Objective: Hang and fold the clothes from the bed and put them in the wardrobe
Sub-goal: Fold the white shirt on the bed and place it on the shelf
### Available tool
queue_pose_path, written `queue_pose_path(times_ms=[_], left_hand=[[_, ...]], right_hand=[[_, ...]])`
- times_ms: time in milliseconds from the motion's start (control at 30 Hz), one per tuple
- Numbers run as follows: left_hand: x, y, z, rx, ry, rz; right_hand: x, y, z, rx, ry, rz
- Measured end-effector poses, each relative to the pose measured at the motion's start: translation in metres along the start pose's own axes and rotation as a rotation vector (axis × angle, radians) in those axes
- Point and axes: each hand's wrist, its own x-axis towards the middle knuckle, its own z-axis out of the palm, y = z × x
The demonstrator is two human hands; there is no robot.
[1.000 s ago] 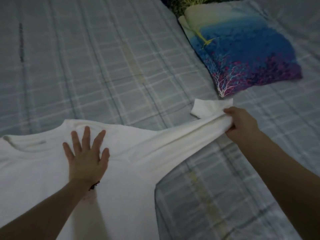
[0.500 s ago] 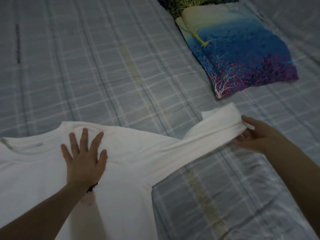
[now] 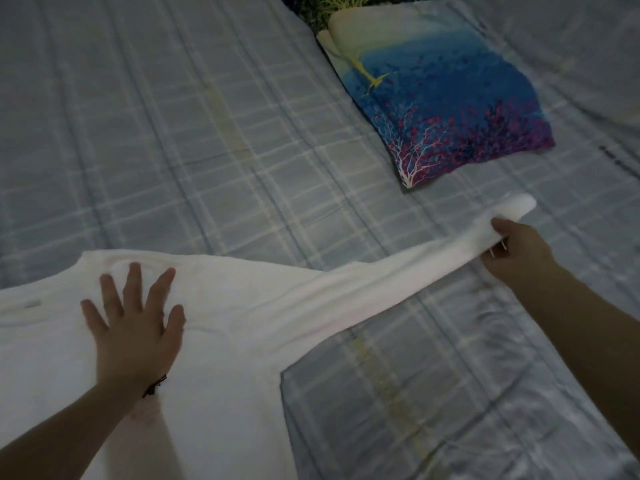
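A white long-sleeved shirt point(image 3: 225, 341) lies flat on the bed at the lower left, its collar toward the left edge. My left hand point(image 3: 133, 327) presses flat on the shirt's chest near the shoulder, fingers spread. The shirt's sleeve point(image 3: 398, 271) stretches out to the right across the bedsheet. My right hand point(image 3: 516, 251) pinches the sleeve near its cuff, and the cuff end sticks out just beyond my thumb. The lower part of the shirt runs out of view at the bottom.
The bed is covered by a grey-blue plaid sheet point(image 3: 207, 150). A pillow point(image 3: 440, 98) with a blue and purple tree print lies at the upper right, just beyond the sleeve's cuff.
My right hand has pulled the sleeve farther out to the right, so it now lies straighter and longer. My left hand has stayed pressed on the shirt.
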Motion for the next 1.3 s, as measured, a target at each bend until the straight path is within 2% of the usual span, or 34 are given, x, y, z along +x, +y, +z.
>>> queue_pose_path(times_ms=[167, 233, 333, 467, 500, 533, 633, 667, 733, 767, 833, 867, 933, 1000, 1033, 1100, 1167, 1233, 1300], left_hand=[[0.0, 0.0, -0.003, -0.007, -0.01, -0.012], [0.001, 0.0, -0.005, 0.006, -0.023, -0.006], [0.001, -0.001, -0.006, 0.005, -0.08, -0.021], [0.018, -0.005, -0.022, -0.095, -0.291, -0.091], [0.021, -0.007, -0.033, -0.179, -0.326, -0.081], [0.021, -0.011, -0.046, -0.367, -0.333, -0.088], [-0.009, -0.033, -0.099, -1.29, -0.179, -0.306], [-0.025, -0.048, -0.116, -1.536, -0.159, -0.397], [-0.054, -0.09, -0.142, -1.886, -0.202, -0.514], [-0.067, -0.111, -0.154, -1.962, -0.248, -0.547], [-0.089, -0.15, -0.17, -1.909, -0.299, -0.604], [-0.098, -0.168, -0.17, -1.822, -0.304, -0.644], [-0.108, -0.196, -0.164, -1.524, -0.292, -0.719], [-0.112, -0.22, -0.146, -1.095, -0.256, -0.693], [-0.113, -0.23, -0.136, -0.96, -0.207, -0.672], [-0.112, -0.247, -0.121, -0.866, -0.164, -0.638], [-0.108, -0.255, -0.115, -0.833, -0.112, -0.598], [-0.104, -0.265, -0.114, -0.837, -0.012, -0.602], [-0.101, -0.279, -0.114, -0.723, 0.054, -0.585]], right_hand=[[-0.017, 0.0, -0.001, -0.035, -0.013, 0.109], [-0.031, 0.002, 0.008, 0.026, -0.068, 0.06], [-0.076, 0.012, 0.036, 0.06, -0.168, -0.098], [-0.161, 0.056, 0.088, -0.092, -0.291, -0.464], [-0.186, 0.071, 0.101, -0.151, -0.296, -0.558], [-0.212, 0.088, 0.112, -0.194, -0.32, -0.633], [-0.291, 0.155, 0.141, -0.287, -0.54, -0.789], [-0.317, 0.181, 0.149, -0.33, -0.628, -0.816], [-0.366, 0.233, 0.16, -0.473, -0.816, -0.865], [-0.385, 0.258, 0.164, -0.56, -0.939, -0.903], [-0.412, 0.31, 0.168, -0.879, -1.239, -0.968], [-0.42, 0.334, 0.167, -1.087, -1.356, -0.966], [-0.426, 0.364, 0.16, -1.358, -1.462, -0.937], [-0.424, 0.371, 0.152, -1.39, -1.432, -0.966], [-0.418, 0.369, 0.147, -1.381, -1.385, -0.993], [-0.396, 0.359, 0.137, -1.406, -1.197, -1.078], [-0.36, 0.344, 0.126, -1.45, -0.865, -1.193], [-0.32, 0.328, 0.111, -1.53, -0.559, -1.183], [-0.284, 0.321, 0.091, -1.672, -0.462, -1.1]])
